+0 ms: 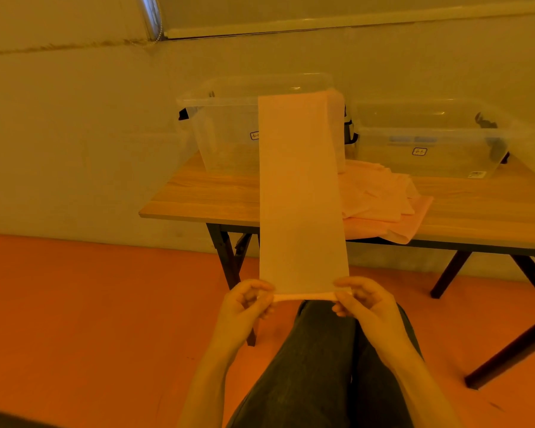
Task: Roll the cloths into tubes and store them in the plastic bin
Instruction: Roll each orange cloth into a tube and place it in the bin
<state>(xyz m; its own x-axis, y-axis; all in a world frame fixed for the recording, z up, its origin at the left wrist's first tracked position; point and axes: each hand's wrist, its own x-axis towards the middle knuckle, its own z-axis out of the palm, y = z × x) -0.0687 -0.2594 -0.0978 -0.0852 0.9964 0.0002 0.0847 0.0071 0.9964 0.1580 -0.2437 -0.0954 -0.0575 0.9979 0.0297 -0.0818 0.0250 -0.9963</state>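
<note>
Cloth, a long folded strip, is pinched at its near end by both hands, left and right

Beyond the hands, the long cloth held up hides the middle of the left bin, half of its label, and part of the tabletop edge. The right bin's bluish contents are too blurred to tell. The tabletop runs off the picture's right edge, and both forearms leave at the bottom.
</note>
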